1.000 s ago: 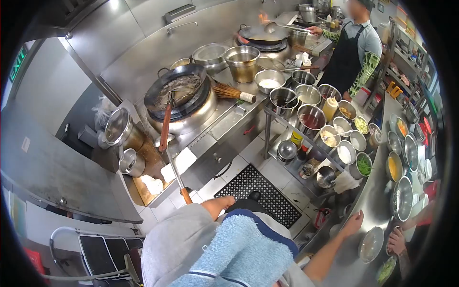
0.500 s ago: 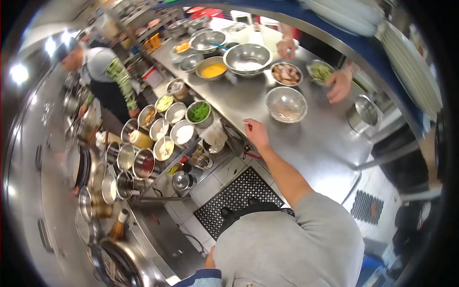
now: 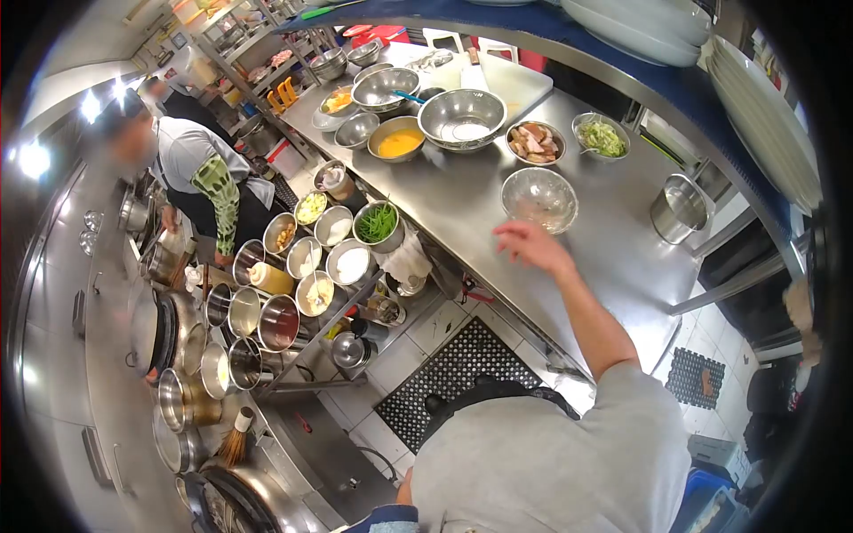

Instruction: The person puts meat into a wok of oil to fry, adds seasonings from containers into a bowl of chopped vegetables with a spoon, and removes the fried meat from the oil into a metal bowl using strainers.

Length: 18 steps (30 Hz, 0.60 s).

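Reaching over the bench [image 3: 613,258], our right hand [image 3: 533,246] has neared the clear bowl [image 3: 542,188] just far of it, now within reach; this grip is spread, that of our left arm [image 3: 405,489] we cannot tell.

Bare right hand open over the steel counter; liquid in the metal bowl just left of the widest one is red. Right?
No: the liquid in that metal bowl is yellow, per the head view. The bare right hand is open over the steel counter.

The right hand [image 3: 533,246] hangs just beside a bowl [image 3: 540,197], contact hard to tell.
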Motion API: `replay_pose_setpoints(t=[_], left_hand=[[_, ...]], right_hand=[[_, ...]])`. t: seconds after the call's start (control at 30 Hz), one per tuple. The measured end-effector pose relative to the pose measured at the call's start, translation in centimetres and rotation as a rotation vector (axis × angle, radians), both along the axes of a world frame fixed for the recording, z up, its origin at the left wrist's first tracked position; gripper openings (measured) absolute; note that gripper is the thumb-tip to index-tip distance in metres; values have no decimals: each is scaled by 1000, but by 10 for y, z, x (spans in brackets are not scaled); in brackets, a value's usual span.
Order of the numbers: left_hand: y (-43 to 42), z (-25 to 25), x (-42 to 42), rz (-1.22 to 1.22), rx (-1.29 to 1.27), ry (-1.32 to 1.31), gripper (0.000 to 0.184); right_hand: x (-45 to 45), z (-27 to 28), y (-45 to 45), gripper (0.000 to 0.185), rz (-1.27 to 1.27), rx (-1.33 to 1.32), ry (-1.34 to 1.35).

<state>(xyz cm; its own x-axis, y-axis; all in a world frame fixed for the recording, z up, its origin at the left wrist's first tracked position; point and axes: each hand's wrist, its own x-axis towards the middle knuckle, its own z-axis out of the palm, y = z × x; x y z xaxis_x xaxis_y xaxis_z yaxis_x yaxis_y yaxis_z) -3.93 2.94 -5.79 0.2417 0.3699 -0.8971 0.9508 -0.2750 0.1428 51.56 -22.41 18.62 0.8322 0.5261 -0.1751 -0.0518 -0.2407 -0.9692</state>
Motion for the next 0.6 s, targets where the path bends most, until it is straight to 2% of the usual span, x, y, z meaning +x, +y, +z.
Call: replay_pose_setpoints(t=[0.07, 0.17, 0.23, 0.3, 0.33, 0.4, 0.47, 0.53, 0.6], left_hand=[[3, 3, 0, -5, -2, 8, 27], [2, 2, 10, -9, -1, 4, 27], [3, 0, 21, -5, 1, -6, 27], [5, -3, 32, 4, 4, -15, 27], [5, -3, 36, 11, 4, -22, 27], [7, -5, 44, 27, 4, -36, 26], [7, -2, 49, 42, 1, -51, 26], [9, -2, 50, 50, 0, -59, 26], [12, -5, 45, 53, 0, -75, 26]], right_hand=[[-15, -15, 24, 38, 162, 42, 134], [-2, -93, 70, 51, -103, 142, -85], [37, -144, 84, 54, -274, -51, -260], [56, -168, 87, 56, -546, -352, -618], [61, -176, 79, 56, -730, -562, -892], [69, -172, 61, 57, -1020, -766, -1169], [65, -130, 43, 56, -1057, -440, -851], [68, -84, 34, 54, -823, 148, -202], [123, -96, 27, 46, -863, 361, 68]])
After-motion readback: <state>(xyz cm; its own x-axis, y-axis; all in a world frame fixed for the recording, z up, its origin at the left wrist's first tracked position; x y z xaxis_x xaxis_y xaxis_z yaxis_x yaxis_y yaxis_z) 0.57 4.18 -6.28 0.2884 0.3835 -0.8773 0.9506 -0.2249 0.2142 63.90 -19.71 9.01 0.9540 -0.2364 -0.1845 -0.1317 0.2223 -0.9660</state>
